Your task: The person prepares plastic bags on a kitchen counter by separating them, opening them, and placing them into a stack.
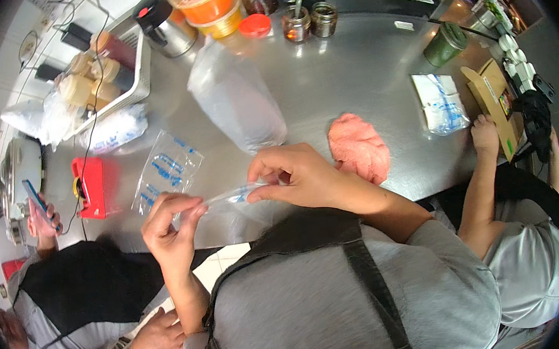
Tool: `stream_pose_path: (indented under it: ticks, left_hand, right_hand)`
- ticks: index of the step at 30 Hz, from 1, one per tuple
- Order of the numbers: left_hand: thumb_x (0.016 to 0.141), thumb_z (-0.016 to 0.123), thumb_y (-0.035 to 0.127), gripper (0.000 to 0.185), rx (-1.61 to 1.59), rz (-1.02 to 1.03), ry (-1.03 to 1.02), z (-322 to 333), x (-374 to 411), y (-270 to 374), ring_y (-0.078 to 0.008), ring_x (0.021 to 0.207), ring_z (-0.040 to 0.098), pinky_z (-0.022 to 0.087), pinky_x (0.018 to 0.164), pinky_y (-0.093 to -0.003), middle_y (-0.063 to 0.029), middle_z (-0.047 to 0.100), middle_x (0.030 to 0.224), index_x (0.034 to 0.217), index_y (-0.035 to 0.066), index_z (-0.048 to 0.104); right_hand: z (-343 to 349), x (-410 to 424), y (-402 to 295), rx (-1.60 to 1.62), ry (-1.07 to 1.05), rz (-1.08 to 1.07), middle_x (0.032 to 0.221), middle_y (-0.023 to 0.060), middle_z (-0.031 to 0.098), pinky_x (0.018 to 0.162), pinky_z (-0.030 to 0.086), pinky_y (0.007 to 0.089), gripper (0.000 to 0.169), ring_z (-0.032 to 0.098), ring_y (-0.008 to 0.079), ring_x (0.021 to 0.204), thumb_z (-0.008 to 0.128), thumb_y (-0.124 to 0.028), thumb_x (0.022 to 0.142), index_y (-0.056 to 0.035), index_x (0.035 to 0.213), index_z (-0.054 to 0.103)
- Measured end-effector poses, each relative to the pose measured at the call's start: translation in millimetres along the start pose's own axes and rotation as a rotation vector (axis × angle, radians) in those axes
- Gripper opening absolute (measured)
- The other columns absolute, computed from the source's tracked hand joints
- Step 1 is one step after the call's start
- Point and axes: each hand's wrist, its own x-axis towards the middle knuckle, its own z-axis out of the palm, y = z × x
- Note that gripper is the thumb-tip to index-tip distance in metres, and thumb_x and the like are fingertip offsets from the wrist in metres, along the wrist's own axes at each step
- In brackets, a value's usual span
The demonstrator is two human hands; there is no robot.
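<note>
Between my two hands a clear plastic bag with blue print (237,194) is stretched above the table's near edge. My left hand (171,224) pinches one end of it between thumb and fingertips. The other end is gripped by my right hand (294,177). A second clear bag with blue print (165,168) lies flat on the steel just beyond my left hand. Past my right hand stands a tall, cloudy plastic bag (236,95); its contents cannot be made out. A crumpled pink cloth (359,146) lies right of my right wrist, partly behind the forearm.
On the steel table (374,54) are a red container (91,187), a white basket of bottles (141,79), a steel jug (164,29), spice jars (296,24), a green cup (445,43) and wrapped white packets (439,101). Co-workers flank me; one holds a phone (37,203), another touches cardboard (492,98).
</note>
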Motion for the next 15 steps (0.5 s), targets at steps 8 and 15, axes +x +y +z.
stream_pose_path:
  ticks: [8,15]
  left_hand:
    - [0.088,0.069,0.018,0.021,-0.248,-0.006,-0.103,38,11,2,-0.0159,0.074,0.058,0.042,0.066,-0.0258,-0.0094,0.063,0.079,0.083,-0.002,0.068]
    - [0.091,0.066,0.016,0.018,-0.733,-0.058,-0.124,60,13,-7,-0.0196,0.073,0.056,0.043,0.069,-0.0317,-0.0098,0.062,0.079,0.098,0.000,0.060]
  right_hand:
    - [-15,4,-1,0.439,0.028,-0.351,0.081,0.0054,0.057,0.069,0.042,0.0298,0.025,0.055,0.0168,0.077,0.071,-0.007,0.084,-0.0054,0.069,0.051]
    - [-8,0,7,1.052,-0.047,-0.245,0.080,0.0044,0.055,0.069,0.042,0.0292,0.031,0.053,0.0162,0.076,0.071,-0.007,0.085,-0.0068,0.068,0.045]
